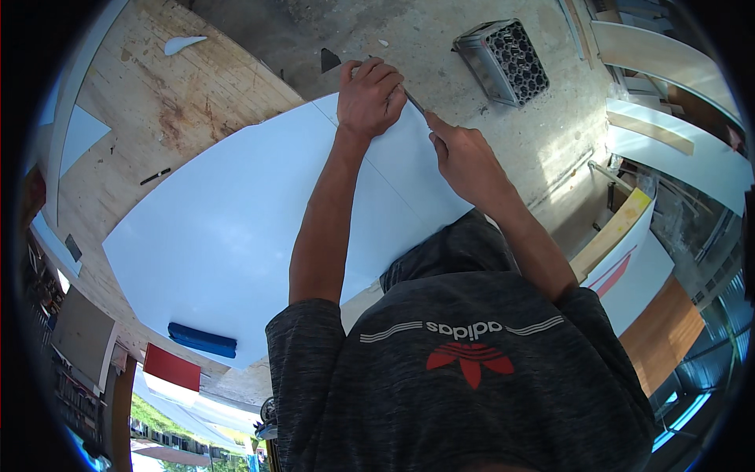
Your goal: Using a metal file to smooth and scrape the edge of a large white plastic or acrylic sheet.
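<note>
The fingers (387,72) of the left hand (370,100) are bent at the far edge of a large white sheet (228,220); I cannot tell if they pinch the sheet or only press on it. The fingers of the right hand (470,161) are closed around one end of a thin dark tool (414,101), with the index finger stretched along it. The tool runs from this finger toward the left hand, along the edge of the sheet. The white sheet lies beneath both hands and extends from them toward the body and far to the left; thin lines cross it near the left forearm. On its near left part lies a long blue object (202,340). Farther out, a black pen (155,176) lies on the wooden table (224,82), just beside the sheet. Beyond the right hand, a grey crate (503,63) is on the concrete floor (429,39).
</note>
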The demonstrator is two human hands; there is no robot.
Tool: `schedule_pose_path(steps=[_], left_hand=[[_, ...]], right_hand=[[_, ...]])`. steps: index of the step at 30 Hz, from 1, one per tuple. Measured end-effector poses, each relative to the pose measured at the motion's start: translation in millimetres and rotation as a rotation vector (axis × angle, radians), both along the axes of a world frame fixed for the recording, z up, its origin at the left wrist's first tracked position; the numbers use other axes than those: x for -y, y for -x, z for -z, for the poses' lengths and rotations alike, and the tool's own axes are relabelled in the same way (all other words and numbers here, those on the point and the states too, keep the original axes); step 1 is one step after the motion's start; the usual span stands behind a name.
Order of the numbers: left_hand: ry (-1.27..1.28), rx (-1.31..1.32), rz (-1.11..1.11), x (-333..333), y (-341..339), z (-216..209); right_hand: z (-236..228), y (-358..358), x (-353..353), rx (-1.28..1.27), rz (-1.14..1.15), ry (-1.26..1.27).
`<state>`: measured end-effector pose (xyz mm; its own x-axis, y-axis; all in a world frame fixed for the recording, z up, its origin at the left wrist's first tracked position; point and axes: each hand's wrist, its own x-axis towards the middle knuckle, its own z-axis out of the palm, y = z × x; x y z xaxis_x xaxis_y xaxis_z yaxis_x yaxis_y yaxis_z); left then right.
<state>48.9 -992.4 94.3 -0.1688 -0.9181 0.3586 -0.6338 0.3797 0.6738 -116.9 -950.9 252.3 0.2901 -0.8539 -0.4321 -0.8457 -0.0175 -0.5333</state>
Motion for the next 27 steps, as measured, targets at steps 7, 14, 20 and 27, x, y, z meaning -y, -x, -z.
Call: schedule_pose_path(steps=[7,14,20,27], left_hand=[[-0.182,0.069,0.085,6.8,1.5,-4.5],[-0.067,0.039,0.029,4.8,2.2,-0.5],[0.056,-0.015,0.089,-2.6,0.7,-3.3],[-0.145,0.194,0.260,3.6,2.7,-4.0]], right_hand=[[17.4,-2.6,-3.7,-0.073,0.021,-0.060],[35.6,-4.5,8.7,-0.066,0.029,-0.044],[2.3,-1.1,-2.8,-0.051,0.028,-0.031],[20.8,4.2,-14.1,-0.121,0.005,-0.052]])
